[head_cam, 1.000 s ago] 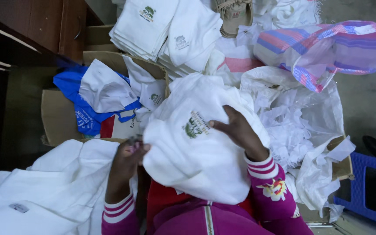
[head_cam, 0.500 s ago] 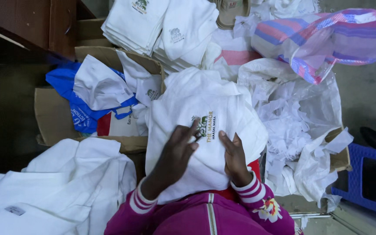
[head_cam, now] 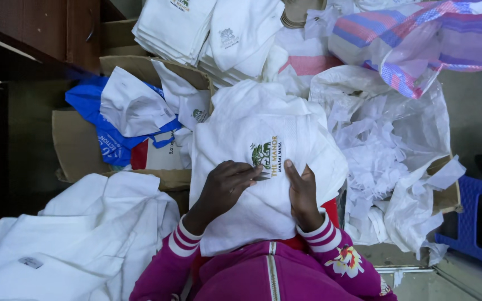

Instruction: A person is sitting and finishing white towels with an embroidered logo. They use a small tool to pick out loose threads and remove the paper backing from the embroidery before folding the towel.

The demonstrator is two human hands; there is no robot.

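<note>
A white garment with a green and gold embroidered emblem lies spread over my lap. My left hand rests on it just left of the emblem, its fingers pinching a small dark pointed tool whose tip touches the emblem's lower edge. On the other side of the emblem my right hand lies flat, pressing the cloth down. Both wrists come out of magenta sleeves with striped cuffs.
A pile of white cloth sits at my left. A cardboard box holds a blue bag and white pieces. Folded white garments are stacked ahead. Right: a box of white scraps, a striped woven bag, a blue stool.
The bunched garment has been flattened on my lap with the emblem facing up. My left hand moved from the garment's left edge onto the emblem; my right hand settled beside it.
</note>
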